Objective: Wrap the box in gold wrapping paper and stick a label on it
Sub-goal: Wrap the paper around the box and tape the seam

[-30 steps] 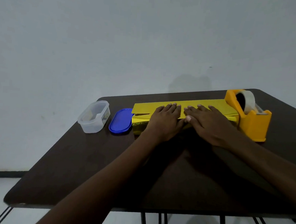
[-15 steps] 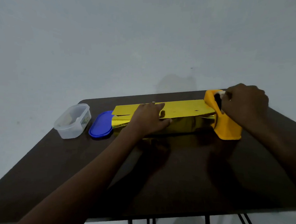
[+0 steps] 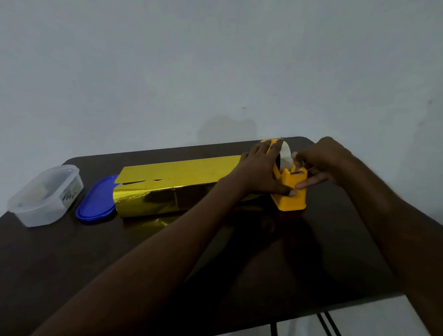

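A long box wrapped in shiny gold paper [image 3: 173, 188] lies across the dark table [image 3: 82, 258], its top flap loose and lying flat. At its right end stands an orange tape dispenser [image 3: 291, 194] with a white tape roll [image 3: 286, 153]. My left hand [image 3: 261, 170] grips the dispenser's left side, thumb on its front. My right hand [image 3: 318, 162] is at the dispenser's cutter end, fingers pinching at the tape there; the tape end itself is too small to make out.
A clear plastic container [image 3: 45, 196] sits at the table's left, with its blue lid [image 3: 97, 200] lying flat between it and the box. The table's right edge runs close behind my right forearm. A pale wall stands behind the table.
My left hand left the gold paper and moved right onto the tape dispenser. My right hand shifted from the top of the dispenser to its cutter end. The paper flap lies unheld.
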Action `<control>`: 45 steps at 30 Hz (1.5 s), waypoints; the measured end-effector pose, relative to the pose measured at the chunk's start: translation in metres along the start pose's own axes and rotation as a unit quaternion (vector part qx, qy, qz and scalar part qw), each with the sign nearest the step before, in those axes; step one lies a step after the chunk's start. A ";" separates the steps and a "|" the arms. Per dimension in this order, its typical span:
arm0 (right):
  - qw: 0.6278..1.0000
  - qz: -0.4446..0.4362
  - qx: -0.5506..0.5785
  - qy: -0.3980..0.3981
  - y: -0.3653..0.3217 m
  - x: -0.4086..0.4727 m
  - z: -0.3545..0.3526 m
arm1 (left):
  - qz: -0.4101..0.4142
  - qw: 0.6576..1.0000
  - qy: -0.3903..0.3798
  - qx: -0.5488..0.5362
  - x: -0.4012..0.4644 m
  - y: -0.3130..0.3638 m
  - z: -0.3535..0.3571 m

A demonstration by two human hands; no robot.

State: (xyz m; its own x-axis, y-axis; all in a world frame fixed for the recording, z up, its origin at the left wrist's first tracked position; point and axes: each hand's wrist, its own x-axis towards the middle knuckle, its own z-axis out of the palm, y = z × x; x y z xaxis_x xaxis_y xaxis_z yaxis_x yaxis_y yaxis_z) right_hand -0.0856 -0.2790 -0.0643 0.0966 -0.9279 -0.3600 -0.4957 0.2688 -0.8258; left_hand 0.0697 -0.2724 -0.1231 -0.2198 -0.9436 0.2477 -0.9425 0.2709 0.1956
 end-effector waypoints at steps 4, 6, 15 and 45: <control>0.998 -0.001 0.064 0.006 0.001 -0.006 0.001 | -0.011 1.000 -0.021 -0.011 0.007 -0.004 0.003; 0.993 -0.039 0.100 0.041 0.009 -0.006 0.005 | -0.008 1.000 -0.025 -0.013 0.007 -0.006 0.003; 0.937 -0.174 0.256 0.161 0.075 -0.002 0.036 | 0.008 0.999 -0.027 0.022 0.009 -0.022 0.004; 0.941 -0.211 0.163 0.209 0.116 0.001 0.059 | -0.001 0.997 -0.047 0.053 0.003 -0.011 -0.005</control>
State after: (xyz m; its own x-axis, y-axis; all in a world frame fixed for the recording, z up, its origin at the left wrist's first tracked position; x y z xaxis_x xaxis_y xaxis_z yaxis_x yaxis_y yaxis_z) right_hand -0.0916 -0.2338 -0.1859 -0.1559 -0.9721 0.1751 -0.1914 -0.1442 -0.9708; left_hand 0.0807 -0.2774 -0.1202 -0.2362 -0.9591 0.1563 -0.9632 0.2523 0.0925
